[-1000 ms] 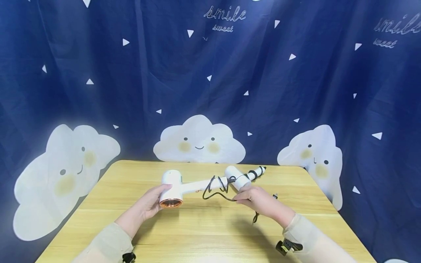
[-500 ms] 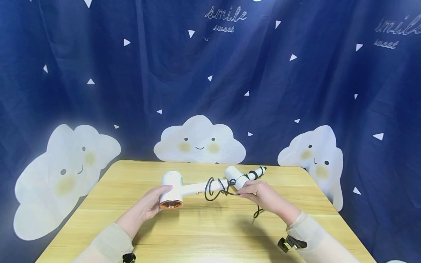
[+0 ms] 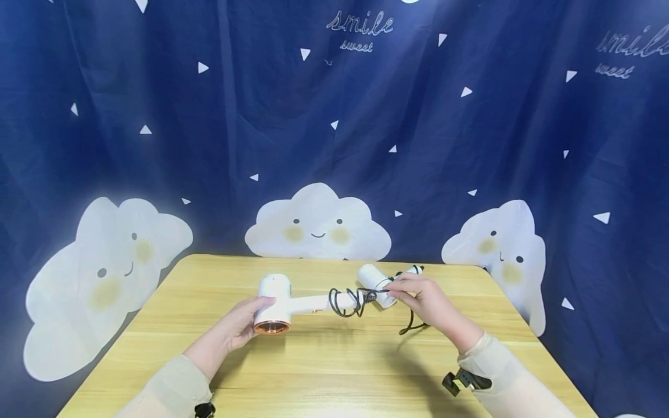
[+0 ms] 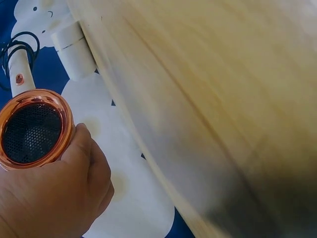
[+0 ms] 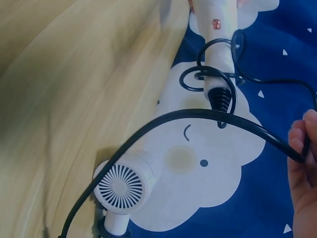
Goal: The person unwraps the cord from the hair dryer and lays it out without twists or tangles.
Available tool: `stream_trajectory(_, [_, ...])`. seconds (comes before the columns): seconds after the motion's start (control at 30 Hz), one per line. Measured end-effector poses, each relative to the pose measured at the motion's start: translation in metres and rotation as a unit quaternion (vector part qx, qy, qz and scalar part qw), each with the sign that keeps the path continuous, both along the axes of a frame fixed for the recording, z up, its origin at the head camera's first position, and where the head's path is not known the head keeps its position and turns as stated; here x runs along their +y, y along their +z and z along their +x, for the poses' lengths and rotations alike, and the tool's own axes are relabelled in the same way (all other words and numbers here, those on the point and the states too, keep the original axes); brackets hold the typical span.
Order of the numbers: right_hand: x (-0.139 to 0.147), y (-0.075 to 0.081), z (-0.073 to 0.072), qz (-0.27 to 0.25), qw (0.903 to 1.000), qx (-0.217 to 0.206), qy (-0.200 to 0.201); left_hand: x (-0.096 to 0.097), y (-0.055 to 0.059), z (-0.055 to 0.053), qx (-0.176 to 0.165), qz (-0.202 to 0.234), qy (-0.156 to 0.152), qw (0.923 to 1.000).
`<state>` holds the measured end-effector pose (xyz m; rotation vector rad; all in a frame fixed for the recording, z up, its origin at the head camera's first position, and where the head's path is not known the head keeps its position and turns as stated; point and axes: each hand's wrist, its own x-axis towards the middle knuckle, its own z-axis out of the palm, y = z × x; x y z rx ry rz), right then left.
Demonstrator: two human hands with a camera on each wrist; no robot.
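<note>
My left hand (image 3: 235, 325) grips a white hair dryer (image 3: 274, 295) by its head, above the table. Its copper-rimmed front faces me, and its handle points right. Loops of black cord (image 5: 193, 114) hang around the end of that handle. With fingertips and thumb, my right hand (image 3: 431, 302) pinches the cord, just right of the handle's end. Behind the right hand, a second white hair dryer (image 3: 372, 277) lies on the table, its handle partly hidden by the fingers. The left wrist view shows the copper ring (image 4: 64, 114) and dark mesh of the held dryer up close.
The light wooden table (image 3: 313, 371) extends under both hands. A dark blue curtain (image 3: 292, 145) with white clouds hangs behind its far edge. A loose stretch of cord (image 3: 413, 328) droops below the right hand.
My right hand has moved up and slightly right with the cord. The cord's loops now sit closer around the handle's end. The left hand and its hair dryer stay almost still.
</note>
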<state>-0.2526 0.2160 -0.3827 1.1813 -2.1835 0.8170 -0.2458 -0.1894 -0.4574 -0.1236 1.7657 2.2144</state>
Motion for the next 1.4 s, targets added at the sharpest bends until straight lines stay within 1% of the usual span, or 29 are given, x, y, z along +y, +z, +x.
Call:
stream_trajectory(0.07, [0.0, 0.001, -0.001, -0.018, 0.9997, 0.001, -0.015, 0.0, -0.001, 0.0, 0.001, -0.003, -0.001, 1.0])
stream_trajectory(0.17, [0.0, 0.003, -0.003, -0.042, 0.9988, 0.01, -0.025, -0.001, -0.002, 0.0, 0.002, -0.008, -0.004, 1.0])
stream_trajectory(0.3, [-0.001, 0.005, -0.006, -0.062, 0.9974, 0.025, -0.027, -0.002, -0.002, 0.0, 0.005, -0.01, -0.014, 0.9998])
stream_trajectory(0.47, [0.0, 0.006, -0.008, -0.075, 0.9964, 0.029, -0.024, -0.002, -0.001, 0.002, 0.01, 0.0, -0.033, 0.9994])
stream_trajectory(0.6, [0.001, 0.007, -0.01, -0.078, 0.9961, 0.03, -0.029, -0.003, 0.0, 0.003, 0.014, 0.007, -0.049, 0.9987])
stream_trajectory(0.83, [0.003, 0.008, -0.016, -0.075, 0.9952, 0.037, -0.052, -0.002, -0.001, 0.003, 0.017, 0.002, -0.051, 0.9986])
stream_trajectory(1.1, [0.004, 0.008, -0.022, -0.076, 0.9933, 0.047, -0.073, -0.003, -0.002, 0.003, 0.019, 0.007, -0.061, 0.9979])
stream_trajectory(1.27, [0.004, 0.007, -0.026, -0.072, 0.9929, 0.039, -0.087, -0.003, -0.002, 0.002, 0.016, 0.017, -0.063, 0.9977])
stream_trajectory(1.4, [0.005, 0.004, -0.031, -0.064, 0.9923, 0.024, -0.103, -0.003, -0.001, 0.003, 0.017, 0.017, -0.064, 0.9977])
